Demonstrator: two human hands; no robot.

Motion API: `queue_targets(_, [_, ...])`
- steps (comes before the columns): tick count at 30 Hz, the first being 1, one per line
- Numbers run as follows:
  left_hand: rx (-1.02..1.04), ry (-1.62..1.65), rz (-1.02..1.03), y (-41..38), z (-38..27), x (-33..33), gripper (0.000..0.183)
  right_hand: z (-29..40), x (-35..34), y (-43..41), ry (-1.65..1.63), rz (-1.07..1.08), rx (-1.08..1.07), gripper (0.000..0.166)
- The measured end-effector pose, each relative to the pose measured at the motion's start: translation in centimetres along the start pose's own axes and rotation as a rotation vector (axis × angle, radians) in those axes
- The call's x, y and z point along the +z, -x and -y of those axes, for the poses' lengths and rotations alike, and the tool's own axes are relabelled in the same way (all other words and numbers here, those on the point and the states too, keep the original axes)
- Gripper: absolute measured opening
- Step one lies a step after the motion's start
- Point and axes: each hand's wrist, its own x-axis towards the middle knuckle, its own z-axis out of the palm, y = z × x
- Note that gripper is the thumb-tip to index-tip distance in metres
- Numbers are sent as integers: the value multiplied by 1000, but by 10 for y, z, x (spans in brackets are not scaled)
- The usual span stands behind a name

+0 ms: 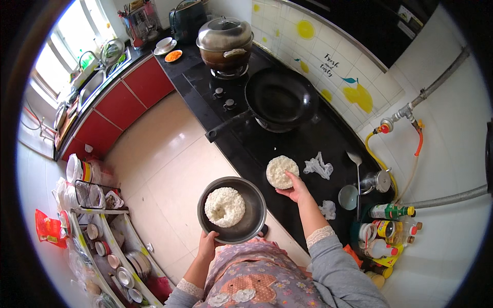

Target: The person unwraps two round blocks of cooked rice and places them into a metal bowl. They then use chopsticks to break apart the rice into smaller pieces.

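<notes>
My left hand (208,245) grips the near rim of a metal bowl (255,215), held over the floor beside the counter. In that bowl lies a rounded mound of what looks like cooked white rice (235,208) with a hollow in it. Over the black counter, my right hand (295,188) holds a small round bowl filled with rice (280,169), the thumb at its edge. A black wok (283,96) sits on the nearer burner, its handle pointing towards the floor side. Crumpled clear plastic (319,166) lies right of the rice-filled bowl.
A lidded steamer pot (224,46) stands on the far burner, near a plate of orange food (173,56). At the right are a metal ladle (358,169), a small pale bowl (348,197), a glass jar (382,181) and several bottles (389,211). A shelf rack (111,235) stands left.
</notes>
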Motion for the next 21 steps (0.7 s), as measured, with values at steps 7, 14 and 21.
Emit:
queue_targets(7, [16,56,-38,-1,3,9,30,-10,16,6,38,-92,-86,62])
queue_targets(14, [-24,120,-83,-13,1,-4,35,-29,19,9,102,-103,-146,70])
queue_targets(21, [-6,106,-76,-39,-30,-57,36,-44,44,23,112,16,-30,62])
